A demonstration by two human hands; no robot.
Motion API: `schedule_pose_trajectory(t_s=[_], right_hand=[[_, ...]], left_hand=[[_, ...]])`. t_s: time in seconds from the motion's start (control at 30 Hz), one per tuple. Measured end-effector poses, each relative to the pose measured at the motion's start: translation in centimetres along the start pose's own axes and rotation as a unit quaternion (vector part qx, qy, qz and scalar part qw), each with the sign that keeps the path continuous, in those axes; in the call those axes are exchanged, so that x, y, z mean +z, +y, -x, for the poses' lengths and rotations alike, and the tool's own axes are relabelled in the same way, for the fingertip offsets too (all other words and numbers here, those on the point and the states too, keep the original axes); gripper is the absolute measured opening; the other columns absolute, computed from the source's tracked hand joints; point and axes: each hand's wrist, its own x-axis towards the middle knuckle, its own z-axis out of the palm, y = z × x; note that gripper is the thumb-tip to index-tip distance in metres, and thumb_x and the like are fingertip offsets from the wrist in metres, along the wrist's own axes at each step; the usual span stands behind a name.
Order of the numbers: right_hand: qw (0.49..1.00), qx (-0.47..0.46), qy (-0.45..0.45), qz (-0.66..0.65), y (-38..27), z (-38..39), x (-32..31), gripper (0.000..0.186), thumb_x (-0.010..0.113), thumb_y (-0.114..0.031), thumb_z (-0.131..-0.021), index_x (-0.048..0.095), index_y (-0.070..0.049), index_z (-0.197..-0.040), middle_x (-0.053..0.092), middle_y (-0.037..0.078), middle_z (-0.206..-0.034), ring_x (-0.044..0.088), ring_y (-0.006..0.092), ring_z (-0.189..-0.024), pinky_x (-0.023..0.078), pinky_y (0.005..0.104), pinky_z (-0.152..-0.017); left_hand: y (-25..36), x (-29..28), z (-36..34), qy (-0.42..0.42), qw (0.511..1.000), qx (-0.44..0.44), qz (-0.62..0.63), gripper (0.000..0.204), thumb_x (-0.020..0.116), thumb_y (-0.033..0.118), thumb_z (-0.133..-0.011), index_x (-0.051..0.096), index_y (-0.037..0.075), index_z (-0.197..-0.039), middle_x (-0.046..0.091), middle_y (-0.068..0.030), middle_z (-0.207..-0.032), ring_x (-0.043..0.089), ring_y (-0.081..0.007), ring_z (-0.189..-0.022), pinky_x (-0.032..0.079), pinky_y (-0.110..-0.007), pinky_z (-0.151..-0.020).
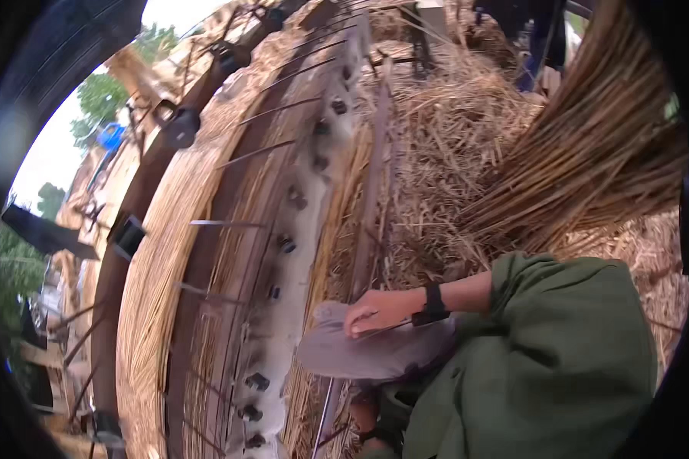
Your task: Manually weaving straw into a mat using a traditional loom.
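1. Outdoors, with some trees (103,99) at the far left, I am working beside a long frame of brown steel beams (200,256); loose straw (467,145) covers the ground on the other side.

2. My right hand (386,310) lies on a grey cloth form (375,356), which I take for my own bent knee; it is just beside the near edge of the frame. Probably the hand rests so because the knee gives support to the arm.

3. Its fingers are half curled, not spread. One slim dark rod (388,329) passes by them, but the palm is hidden, so I cannot tell if they have hold of it.

4. My left hand (364,413) is lower, mostly covered by the knee and the sleeve; how far its fingers open, and what they keep, I cannot tell. Near it one thin steel rod (323,421) stands out at a slant.

5. One thick layer of reeds (157,268) lies lengthwise in the frame, seemingly so that the beams keep its stalks parallel. Steel pins (226,223) cross over the beam, perhaps to hold the reeds in line; I count at least five.

6. On the pale strip (302,249) I count at least eight dark fittings (285,243), set in a row; the far ones are blurred.

7. Counted further: two black wristbands (433,303), one on each arm; one big reed bundle (589,138), leaning at the upper right; one blue object (111,136), too small to name.
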Motion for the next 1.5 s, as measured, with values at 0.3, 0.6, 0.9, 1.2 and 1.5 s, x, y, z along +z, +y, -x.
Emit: schedule_pose_trajectory(t_s=[0.3,0.6,0.9,1.2,1.5], right_hand=[[0.764,0.377,0.52,-0.056,13.4,24.7,-12.6,0.044,0.058,-0.032,-0.089,0.057,0.001,-0.118,0.063,0.013,-0.095,0.059,0.0215,-0.082,0.049,0.0375,-0.069],[0.484,0.195,0.853,0.016,5.9,48.5,-24.4,0.057,0.065,-0.032,-0.087,0.046,0.007,-0.124,0.061,0.013,-0.107,0.056,0.0148,-0.082,0.048,0.0332,-0.064],[0.279,0.158,0.93,0.18,-3.6,54.3,-35.9,0.069,0.07,-0.038,-0.083,0.042,0.006,-0.128,0.056,0.016,-0.115,0.054,0.0245,-0.094,0.046,0.0403,-0.081],[0.372,0.027,0.928,0.017,-7.0,56.2,-36.1,0.038,0.075,-0.03,-0.082,0.057,-0.007,-0.107,0.061,0.005,-0.09,0.055,0.0171,-0.067,0.044,0.0319,-0.059],[0.569,0.023,0.814,-0.111,-10.4,52.1,-33.7,0.022,0.076,-0.033,-0.081,0.065,-0.015,-0.086,0.06,-0.002,-0.075,0.053,0.0129,-0.064,0.041,0.0285,-0.061]], left_hand=[[2.2,-10.7,-4.4,0.142,0.986,0.088,0.019,0.036,0.059,0.017,-0.087,0.058,0.001,-0.119,0.06,-0.0197,-0.116,0.061,-0.0373,-0.096,0.048,-0.041,-0.087],[13.5,-16.9,-2.2,0.201,0.96,0.18,0.079,0.038,0.053,0.026,-0.095,0.058,-0.003,-0.119,0.061,-0.0224,-0.115,0.058,-0.0367,-0.1,0.044,-0.04,-0.09],[20.8,-17.1,1.4,0.052,0.973,0.223,-0.002,0.04,0.053,0.028,-0.093,0.06,-0.003,-0.117,0.061,-0.024,-0.113,0.056,-0.0354,-0.102,0.04,-0.04,-0.092],[19.3,-16.6,0.6,0.062,0.979,0.186,0.062,0.036,0.057,0.025,-0.088,0.064,-0.001,-0.112,0.064,-0.0218,-0.107,0.058,-0.0327,-0.098,0.042,-0.04,-0.09],[19.0,-16.7,0.8,0.063,0.977,0.189,0.074,0.037,0.057,0.023,-0.088,0.063,-0.005,-0.112,0.064,-0.0212,-0.111,0.058,-0.031,-0.1,0.042,-0.038,-0.091]])
